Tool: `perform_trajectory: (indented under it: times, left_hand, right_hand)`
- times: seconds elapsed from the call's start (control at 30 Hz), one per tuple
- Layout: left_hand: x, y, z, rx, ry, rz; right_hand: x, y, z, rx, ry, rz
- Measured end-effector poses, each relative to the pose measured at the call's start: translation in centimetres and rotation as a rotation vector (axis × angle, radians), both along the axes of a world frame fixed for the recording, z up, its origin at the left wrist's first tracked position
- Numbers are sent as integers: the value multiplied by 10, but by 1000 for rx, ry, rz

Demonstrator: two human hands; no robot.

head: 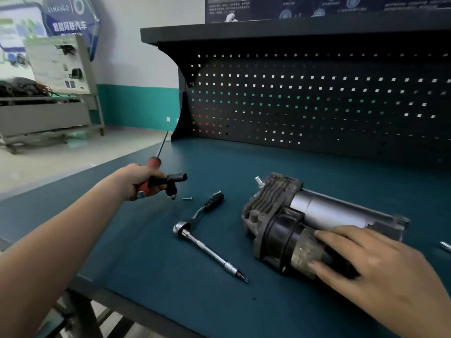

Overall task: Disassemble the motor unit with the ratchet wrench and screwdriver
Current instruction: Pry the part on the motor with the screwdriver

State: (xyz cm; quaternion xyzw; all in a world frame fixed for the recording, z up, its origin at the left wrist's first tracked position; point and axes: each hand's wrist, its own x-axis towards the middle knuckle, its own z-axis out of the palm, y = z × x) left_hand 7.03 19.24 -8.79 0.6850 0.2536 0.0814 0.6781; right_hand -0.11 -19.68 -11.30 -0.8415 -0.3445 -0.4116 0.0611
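At nine o'clock from the motor unit, the left hand curls round a red-handled screwdriver, shaft pointing up and away, with a black T-shaped part caught in the same grip. The right hand lies on the motor's near cylinder, fingers straight and spread, steadying it on the blue bench. Between them lies the ratchet wrench, with a loose screw at twelve o'clock from its head. The part looks due to be set aside. Lay it beside that screw, and press the motor down so it cannot roll.
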Motion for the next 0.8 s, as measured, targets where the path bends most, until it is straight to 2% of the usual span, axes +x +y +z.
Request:
perform_trajectory:
  times: [0.23, 0.37, 0.7, 0.77, 0.8]
  left_hand:
    - [27, 20, -18, -34, 157, -36]
    - [42, 12, -19, 76, 190, -7]
    - [68, 8, -28, 447, 50, 204]
    - [64, 3, -22, 459, -47, 252]
    - [60, -4, -15, 399, -125, 259]
  right_hand:
    - [7, -3, -6, 44, -48, 63]
    - [14, -9, -8, 53, -64, 65]
    - [48, -35, -2, -33, -51, 133]
    - [55, -38, 0, -54, -65, 167]
    - [57, -39, 2, -67, -68, 175]
